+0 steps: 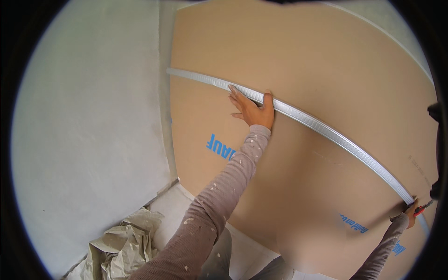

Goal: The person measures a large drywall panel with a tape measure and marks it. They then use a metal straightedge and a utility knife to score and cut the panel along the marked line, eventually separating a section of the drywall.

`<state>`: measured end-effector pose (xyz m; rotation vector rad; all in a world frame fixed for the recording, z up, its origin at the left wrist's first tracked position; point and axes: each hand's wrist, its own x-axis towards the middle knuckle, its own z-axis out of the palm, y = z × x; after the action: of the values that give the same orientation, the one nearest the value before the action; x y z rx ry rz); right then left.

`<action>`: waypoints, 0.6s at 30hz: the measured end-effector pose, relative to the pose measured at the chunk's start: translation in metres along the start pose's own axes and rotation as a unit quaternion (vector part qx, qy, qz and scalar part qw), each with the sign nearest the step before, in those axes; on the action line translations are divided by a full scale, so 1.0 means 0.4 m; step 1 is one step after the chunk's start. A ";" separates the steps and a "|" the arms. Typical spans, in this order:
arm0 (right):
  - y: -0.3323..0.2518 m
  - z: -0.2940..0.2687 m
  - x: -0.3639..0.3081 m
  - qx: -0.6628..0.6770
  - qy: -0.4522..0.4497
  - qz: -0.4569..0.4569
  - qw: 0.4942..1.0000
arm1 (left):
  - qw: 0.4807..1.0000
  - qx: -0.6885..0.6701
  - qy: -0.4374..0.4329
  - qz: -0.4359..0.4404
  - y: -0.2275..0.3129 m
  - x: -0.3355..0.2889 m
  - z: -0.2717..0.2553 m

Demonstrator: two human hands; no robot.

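A long ribbed metal profile point(317, 125) lies across a large brown plasterboard sheet point(298, 56), running from upper left to lower right. My left hand point(254, 109) rests on the board against the profile's lower edge. Its fingers are spread along the strip, and the thumb points up across it. At the far right end of the profile, my right hand point(410, 215) is closed around a small red and dark tool point(421, 208). The tool's exact kind is unclear, and most of those fingers are hidden.
A pale grey wall point(93, 107) stands to the left of the board. Crumpled beige sheeting point(126, 240) lies on the floor point(172, 205) at the lower left. My legs point(219, 256) are below the board's near edge. Blue print marks the board.
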<state>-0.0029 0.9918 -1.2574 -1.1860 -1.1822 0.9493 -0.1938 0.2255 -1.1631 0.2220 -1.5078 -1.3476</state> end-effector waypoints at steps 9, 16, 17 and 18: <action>-0.069 -0.030 -0.053 -0.046 0.051 -0.050 0.996 | 0.997 -0.022 0.062 0.042 -0.045 0.007 0.025; -0.024 -0.026 0.062 -0.072 0.055 -0.021 0.996 | 0.997 -0.013 0.067 0.040 -0.039 0.000 0.025; -0.016 -0.026 0.079 -0.074 0.059 -0.028 0.995 | 0.997 -0.012 0.065 0.035 -0.038 -0.001 0.024; -0.008 -0.023 0.092 -0.073 0.061 -0.033 0.995 | 0.997 -0.014 0.065 0.037 -0.037 -0.001 0.024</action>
<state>0.0122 1.0254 -1.2478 -1.2957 -1.1998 0.7401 -0.2080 0.2264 -1.1734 0.2298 -1.3758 -1.2704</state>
